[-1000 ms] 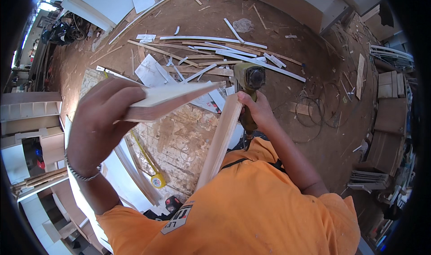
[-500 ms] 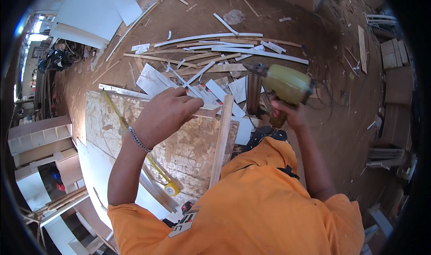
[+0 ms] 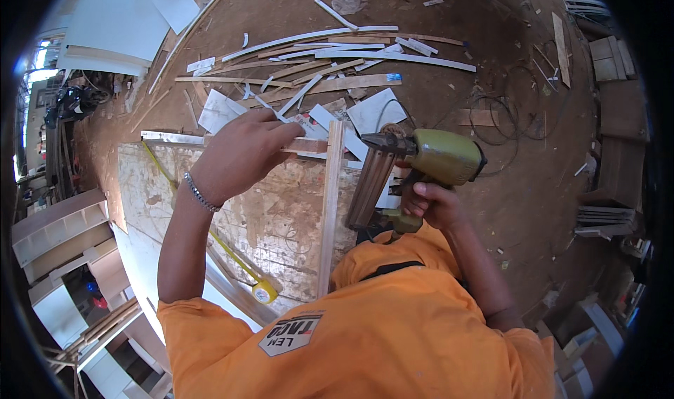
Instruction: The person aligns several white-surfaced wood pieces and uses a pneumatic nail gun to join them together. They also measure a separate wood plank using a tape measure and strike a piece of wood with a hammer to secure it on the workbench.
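My left hand (image 3: 242, 153) presses down on a short wooden strip (image 3: 309, 145) where it meets a long upright strip (image 3: 328, 209) at the far edge of a worn plywood board (image 3: 260, 209). The fingers are curled over the short strip. My right hand (image 3: 430, 201) grips the handle of a yellow-green nail gun (image 3: 421, 162), held just right of the long strip with its brown magazine pointing down. A metal bracelet sits on my left wrist.
A yellow tape measure (image 3: 265, 291) lies on the board, its tape stretched toward the far left corner. Scattered white and wooden offcuts (image 3: 337, 55) cover the dirt floor beyond. White panels (image 3: 119, 27) lie far left, cabinet parts (image 3: 56, 230) left, stacked boxes (image 3: 618, 118) right.
My left hand has come down from holding a white panel in the air onto the strip joint. The nail gun has moved right and closer, now beside the long strip.
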The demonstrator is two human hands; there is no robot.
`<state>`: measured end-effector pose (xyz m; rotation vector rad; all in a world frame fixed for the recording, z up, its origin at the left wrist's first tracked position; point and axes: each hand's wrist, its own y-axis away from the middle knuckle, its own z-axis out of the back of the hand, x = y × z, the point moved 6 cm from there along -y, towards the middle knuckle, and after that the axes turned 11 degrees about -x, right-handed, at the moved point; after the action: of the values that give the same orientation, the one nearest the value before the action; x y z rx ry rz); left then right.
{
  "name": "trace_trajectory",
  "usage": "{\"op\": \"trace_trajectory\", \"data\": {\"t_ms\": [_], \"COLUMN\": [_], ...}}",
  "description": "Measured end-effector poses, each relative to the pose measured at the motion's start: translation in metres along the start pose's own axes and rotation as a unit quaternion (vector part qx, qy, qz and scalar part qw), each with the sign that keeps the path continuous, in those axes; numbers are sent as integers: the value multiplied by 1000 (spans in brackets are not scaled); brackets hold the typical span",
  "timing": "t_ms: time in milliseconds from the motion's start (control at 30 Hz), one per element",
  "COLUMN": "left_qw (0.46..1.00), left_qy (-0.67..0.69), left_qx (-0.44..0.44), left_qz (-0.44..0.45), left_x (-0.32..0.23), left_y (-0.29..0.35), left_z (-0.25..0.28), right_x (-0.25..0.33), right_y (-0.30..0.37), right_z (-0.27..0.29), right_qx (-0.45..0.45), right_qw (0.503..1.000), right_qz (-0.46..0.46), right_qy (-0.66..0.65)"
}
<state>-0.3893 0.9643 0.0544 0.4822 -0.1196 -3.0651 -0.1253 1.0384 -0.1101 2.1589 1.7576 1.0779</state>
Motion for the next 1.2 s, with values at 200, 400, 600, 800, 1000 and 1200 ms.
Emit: {"op": "trace_trajectory", "data": {"t_ms": [200, 400, 600, 800, 1000, 1200], "left_qw": [999, 1000, 1000, 1000, 1000, 1000], "left_qy": [-17, -12, -7, -7, 0, -7], "left_qx": [-25, -8, 5, 2, -4, -4], "left_qz": [-22, -3, -6, -26, -19, -23], "left_x": [4, 12, 13, 12, 10, 7], "left_y": [-2, 2, 0, -3, -2, 2], "left_z": [-6, -10, -10, -10, -10, -10], "right_x": [-16, -12, -14, -12, -11, -12], "right_y": [-13, -17, -13, -11, -10, -10], "right_z": [-8, -14, -14, -15, -16, -15], "right_qx": [12, 28, 26, 29, 11, 10], "right_qw": [998, 997, 997, 998, 998, 997], "right_qz": [-15, -33, -28, -34, -9, -3], "right_qy": [54, 60, 60, 41, 60, 83]}}
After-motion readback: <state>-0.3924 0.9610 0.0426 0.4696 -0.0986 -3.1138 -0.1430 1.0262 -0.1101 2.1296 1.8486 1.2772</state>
